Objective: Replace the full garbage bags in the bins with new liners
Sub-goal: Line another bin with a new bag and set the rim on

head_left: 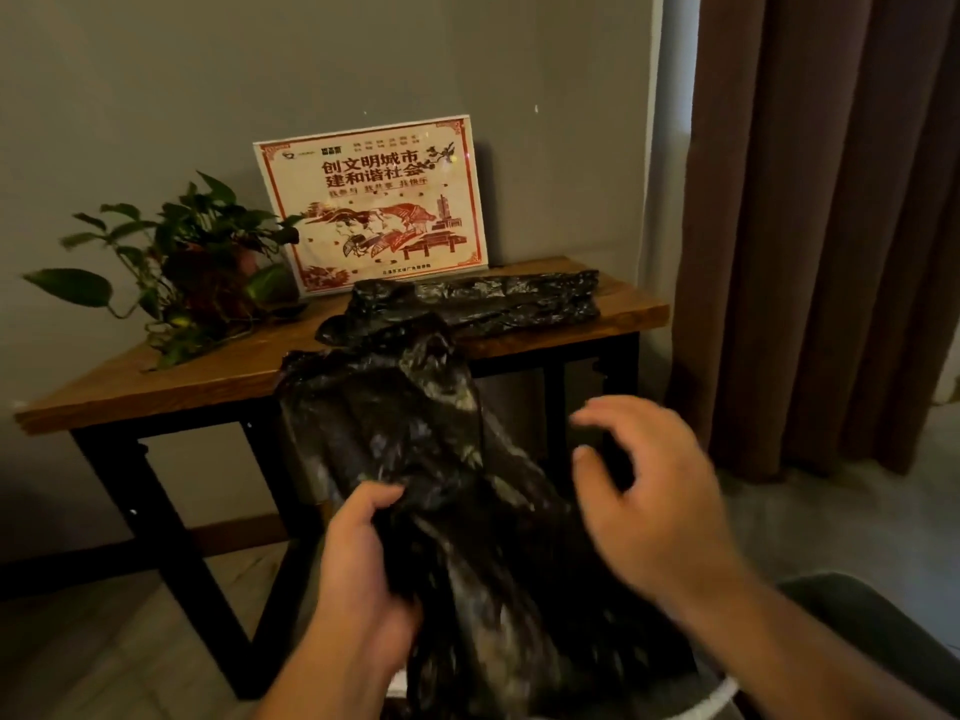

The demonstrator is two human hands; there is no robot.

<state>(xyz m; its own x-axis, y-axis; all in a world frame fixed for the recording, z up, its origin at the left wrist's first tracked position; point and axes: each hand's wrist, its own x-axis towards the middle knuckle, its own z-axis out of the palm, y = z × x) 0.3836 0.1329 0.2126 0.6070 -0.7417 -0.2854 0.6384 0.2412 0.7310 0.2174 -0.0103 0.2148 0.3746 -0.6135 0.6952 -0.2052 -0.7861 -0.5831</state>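
Your left hand (pixel 363 563) grips the bag (pixel 441 407); your right hand (pixel 654 501), just right of it, is blurred, so its grasp is unclear.

We cannot follow the black liner (pixel 467 511) past the bottom edge at six o'clock, where it runs out of the picture and covers whatever stands behind it. Our left hand (pixel 363 558) has its fingertips buried in the liner's folds; our right hand (pixel 649 491), at three o'clock of the liner, is smeared by motion, so we cannot tell whether its fingers touch the plastic. A white rim (pixel 722 691) at five o'clock is cut off and mostly covered. The small print on the poster (pixel 371 205) at twelve o'clock is too fine to read, and the plant (pixel 182 262) at ten o'clock is blurred
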